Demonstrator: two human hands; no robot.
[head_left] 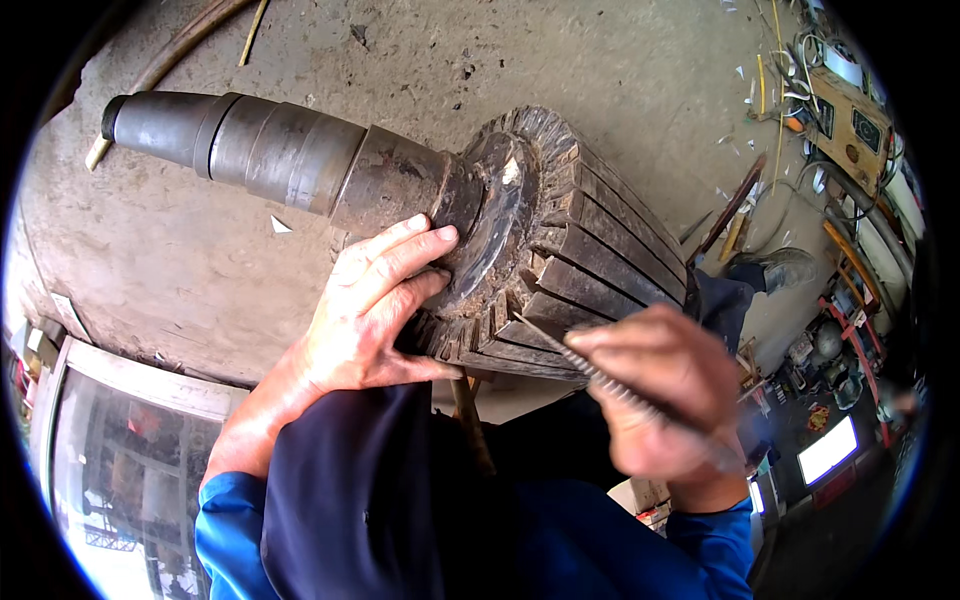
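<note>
A large, dirty motor rotor [600, 240] with long slots around its body lies across the middle. Its stepped steel shaft [290, 150] points to the upper left. My left hand [365, 310] rests against the rotor's near end, fingers stretched over the end face by the shaft and thumb out along the rim. In my closed right hand [665, 385] is a ribbed metal rod [610, 385] with a thin pointed tip. That tip touches or nearly touches the slot ends at the rotor's rim. The right hand is a little blurred.
A window frame with glass [140, 450] stands at the lower left. At the upper right are a cardboard box [850, 130], hoses and cables. A shoe [785, 270] shows beyond the rotor. A curved pole [185, 40] lies on the concrete floor [400, 60] at the upper left.
</note>
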